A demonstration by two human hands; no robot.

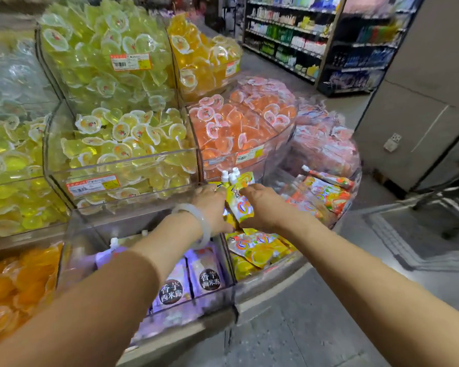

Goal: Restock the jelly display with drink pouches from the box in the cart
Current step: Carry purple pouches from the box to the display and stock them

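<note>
The left hand (210, 205) and the right hand (260, 205) are meeting just above frame centre, both curling their fingers round a small bunch of yellow drink pouches (240, 200). The left hand is gripping the bunch from its 9 o'clock side, the right from 3 o'clock with the thumb lying under the lower edge. The pouches are standing roughly upright, white screw caps pointing to 12 o'clock, their yellow fronts carrying an orange-and-white swirl logo. A pale bangle (196, 223) is sitting on the left wrist.

The bunch is hovering over the clear lower bin (273, 268), at 5 o'clock from the hands, where more yellow pouches (260, 252) of the same print are lying flat. At 7 o'clock a neighbouring compartment is holding purple pouches (194, 282) with dark round labels. At 3 o'clock orange-printed pouches (326, 192) are piling in the next section. At 10 to 12 o'clock, tiers of clear bins are showing yellow-green jelly cups (112, 139) and orange jelly cups (231, 125).
</note>
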